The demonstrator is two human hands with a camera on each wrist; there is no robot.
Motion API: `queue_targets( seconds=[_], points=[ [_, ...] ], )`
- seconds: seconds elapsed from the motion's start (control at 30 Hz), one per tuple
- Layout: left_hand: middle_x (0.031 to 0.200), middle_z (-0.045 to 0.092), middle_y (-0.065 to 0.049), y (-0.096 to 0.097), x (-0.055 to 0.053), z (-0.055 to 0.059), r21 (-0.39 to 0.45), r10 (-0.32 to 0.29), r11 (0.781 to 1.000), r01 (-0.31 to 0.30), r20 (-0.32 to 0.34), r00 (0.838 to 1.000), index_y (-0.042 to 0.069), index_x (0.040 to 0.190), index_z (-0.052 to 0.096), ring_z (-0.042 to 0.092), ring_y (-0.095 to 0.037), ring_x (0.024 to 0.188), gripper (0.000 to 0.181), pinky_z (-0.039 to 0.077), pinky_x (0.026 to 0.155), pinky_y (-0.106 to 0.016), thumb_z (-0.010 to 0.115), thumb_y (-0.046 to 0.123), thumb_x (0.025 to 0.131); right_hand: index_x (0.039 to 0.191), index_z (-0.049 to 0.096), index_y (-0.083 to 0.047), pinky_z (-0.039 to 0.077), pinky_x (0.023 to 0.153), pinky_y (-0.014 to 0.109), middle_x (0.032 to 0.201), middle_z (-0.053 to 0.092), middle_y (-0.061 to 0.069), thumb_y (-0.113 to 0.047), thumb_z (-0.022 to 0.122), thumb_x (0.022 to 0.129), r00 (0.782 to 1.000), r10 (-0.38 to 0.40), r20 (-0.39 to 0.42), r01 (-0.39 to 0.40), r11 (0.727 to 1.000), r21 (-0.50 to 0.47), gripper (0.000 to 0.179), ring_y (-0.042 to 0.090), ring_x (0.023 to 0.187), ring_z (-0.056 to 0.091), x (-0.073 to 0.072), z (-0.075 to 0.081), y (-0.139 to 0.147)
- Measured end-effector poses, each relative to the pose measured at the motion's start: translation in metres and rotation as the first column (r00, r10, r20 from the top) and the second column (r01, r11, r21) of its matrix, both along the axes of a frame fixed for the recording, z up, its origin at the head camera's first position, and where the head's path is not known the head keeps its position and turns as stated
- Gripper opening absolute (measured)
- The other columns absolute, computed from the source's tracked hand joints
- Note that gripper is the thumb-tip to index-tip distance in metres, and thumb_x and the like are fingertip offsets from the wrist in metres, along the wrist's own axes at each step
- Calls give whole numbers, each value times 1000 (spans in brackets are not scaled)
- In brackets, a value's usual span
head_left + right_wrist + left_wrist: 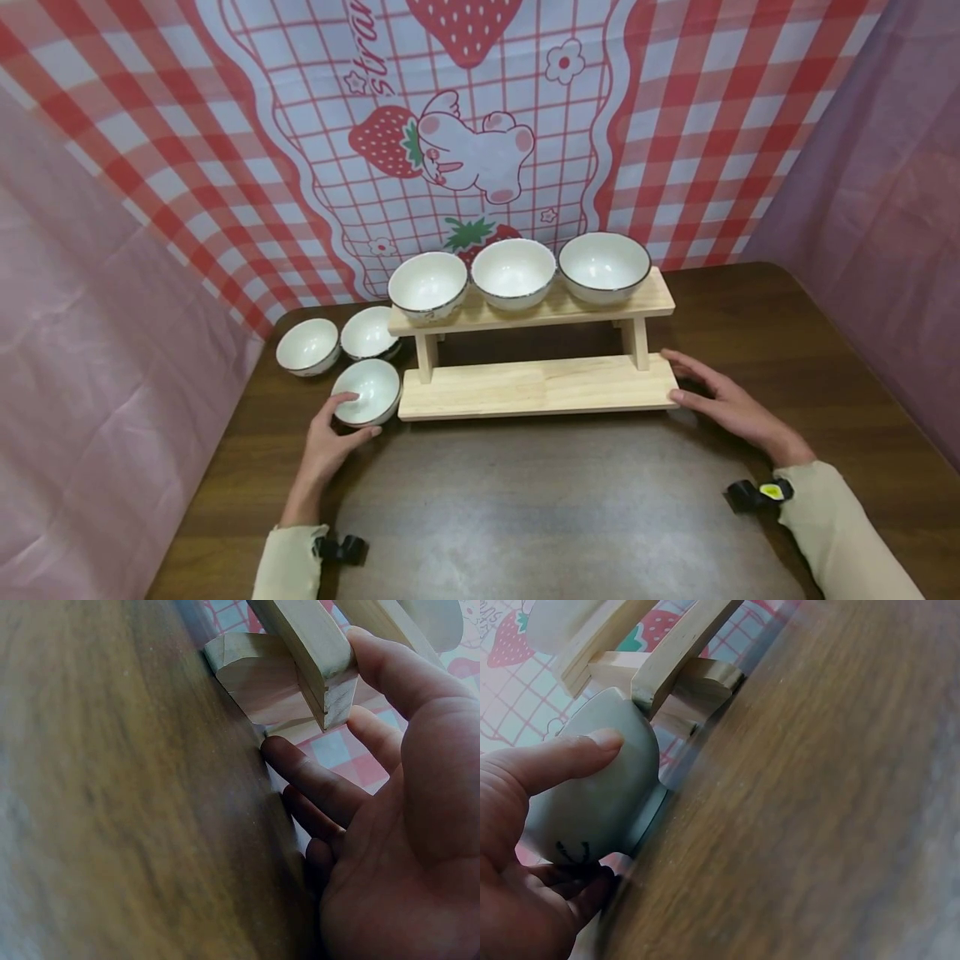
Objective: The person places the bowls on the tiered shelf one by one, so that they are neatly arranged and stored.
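Note:
Near the stand's left end, a white bowl point(369, 400) with a dark rim is gripped by my left hand point(325, 442). One finger reaches over its rim, and the thumb lies along the outer wall. In the left wrist view the bowl point(604, 780) sits beside the shelf end, its foot low over the table. My right hand point(723, 404) touches the right end of the two-tier wooden stand point(536, 387) at its lower shelf. Thumb and forefinger tips meet the board end point(337, 697) in the right wrist view, while the other fingers hang loosely below.
Three white bowls stand in a row on the upper shelf: left point(427, 283), middle point(513, 271) and right point(603, 265). Two more bowls, one outer point(307, 346) and one inner point(367, 329), are behind my left hand. A checked strawberry cloth point(480, 108) hangs behind the brown table point(540, 508).

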State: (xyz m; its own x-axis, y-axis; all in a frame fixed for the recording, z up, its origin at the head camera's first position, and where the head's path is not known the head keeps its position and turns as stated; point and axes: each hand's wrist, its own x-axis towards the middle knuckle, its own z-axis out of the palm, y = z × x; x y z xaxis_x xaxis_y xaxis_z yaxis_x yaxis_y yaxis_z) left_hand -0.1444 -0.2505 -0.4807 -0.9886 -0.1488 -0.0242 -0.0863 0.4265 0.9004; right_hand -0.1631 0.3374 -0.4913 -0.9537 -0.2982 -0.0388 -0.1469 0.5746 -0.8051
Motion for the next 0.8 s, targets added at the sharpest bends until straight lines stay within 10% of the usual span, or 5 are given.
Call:
queue_targets(
  seconds=[0.2, 0.43, 0.8],
  points=[
    [128, 55, -21, 2, -1, -6, 45, 39, 998, -37, -37, 999, -6, 112, 53, 46, -16, 114, 51, 32, 95, -11, 84, -5, 71, 159, 27, -20, 42, 99, 54, 156, 37, 20, -29, 55, 103, 1000, 1, 0, -1, 1000, -4, 63, -12, 120, 34, -1, 0, 0],
    [114, 56, -15, 6, 1, -6, 118, 80, 990, -72, -59, 995, -10, 102, 52, 50, -8, 102, 47, 40, 84, -10, 84, -10, 68, 159, 25, -19, 39, 100, 65, 158, 34, 22, -29, 56, 103, 1000, 1, 22, 0, 1000, -27, 65, 35, 134, 37, -1, 2, -1],
    [85, 53, 3, 8, 4, -3, 150, 143, 980, -130, -74, 987, -7, 86, 52, 52, -8, 80, 43, 42, 63, -16, 88, -10, 63, 159, 25, -21, 38, 101, 64, 158, 34, 21, -31, 56, 103, 999, -4, 35, 5, 1000, -27, 65, 19, 132, 38, 0, 2, 0]
  ],
)
